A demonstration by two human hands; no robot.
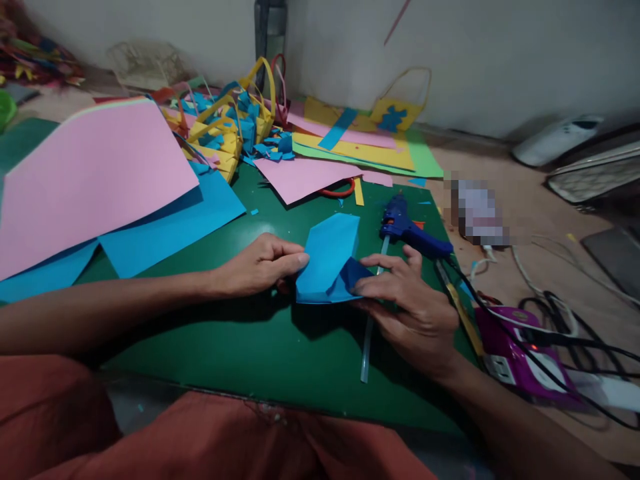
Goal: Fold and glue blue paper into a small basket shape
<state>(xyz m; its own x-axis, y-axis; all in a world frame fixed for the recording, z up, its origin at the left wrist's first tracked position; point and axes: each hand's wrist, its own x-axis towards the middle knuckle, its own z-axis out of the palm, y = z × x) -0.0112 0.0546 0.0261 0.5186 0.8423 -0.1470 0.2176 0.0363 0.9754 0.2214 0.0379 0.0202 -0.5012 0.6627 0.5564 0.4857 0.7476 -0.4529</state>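
A folded piece of blue paper (pixel 327 257) is held up over the green table (pixel 225 353), its right side creased into a darker flap. My left hand (pixel 260 263) pinches its left edge between thumb and curled fingers. On the right, my right hand (pixel 410 300) grips the flap at the lower corner, thumb below and fingers above. Just behind that hand lies a blue glue gun (pixel 413 230), and a clear glue stick (pixel 367 347) extends from it toward me, partly hidden by the fingers.
Pink sheets (pixel 100 180) overlap blue sheets (pixel 175 227) at left. Small yellow and blue paper baskets (pixel 225 140) stand at the back. Scissors with red handles (pixel 343 189) lie partly under a pink sheet. A purple power strip (pixel 525 353) with tangled cables sits on the floor at right.
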